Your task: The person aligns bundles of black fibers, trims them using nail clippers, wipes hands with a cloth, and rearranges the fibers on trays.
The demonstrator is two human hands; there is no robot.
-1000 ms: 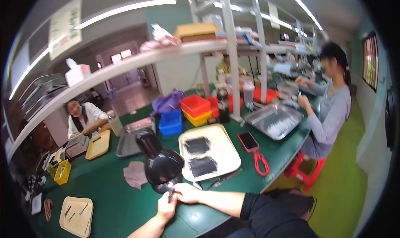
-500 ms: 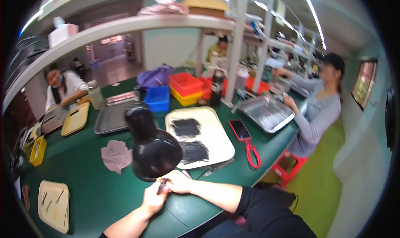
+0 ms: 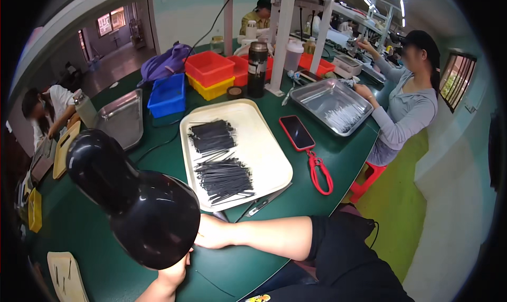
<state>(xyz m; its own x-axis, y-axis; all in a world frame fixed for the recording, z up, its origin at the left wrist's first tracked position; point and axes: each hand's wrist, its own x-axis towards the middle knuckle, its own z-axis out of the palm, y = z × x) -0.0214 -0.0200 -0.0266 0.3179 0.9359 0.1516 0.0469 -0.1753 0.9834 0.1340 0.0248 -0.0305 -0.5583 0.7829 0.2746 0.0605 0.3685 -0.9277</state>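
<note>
A black desk lamp head (image 3: 153,217) covers most of what lies between my hands. My left hand (image 3: 176,272) shows only partly below the lamp's rim, and its fingers are mostly hidden. Coming in from the right, my right hand (image 3: 212,232) reaches under the shade with its fingertips out of sight. Whatever they hold cannot be seen. A thin dark strand (image 3: 214,284) lies on the green table beside my left hand. Beyond my right hand, a cream tray (image 3: 266,154) carries two piles of thin black sticks (image 3: 224,179). Tweezers (image 3: 268,200) lie against its near edge.
A phone (image 3: 297,133) with a red strap lies right of the tray. Blue (image 3: 167,96) and red bins (image 3: 209,68), and a dark flask (image 3: 257,69), stand behind. A co-worker (image 3: 406,106) sits at right by a metal tray (image 3: 311,98). A smaller cream tray (image 3: 71,291) is near left.
The view has shifted, so the lamp appears larger and further left. A small dark thing seen between my fingers earlier is now hidden behind the lamp, and a pink cloth is out of sight.
</note>
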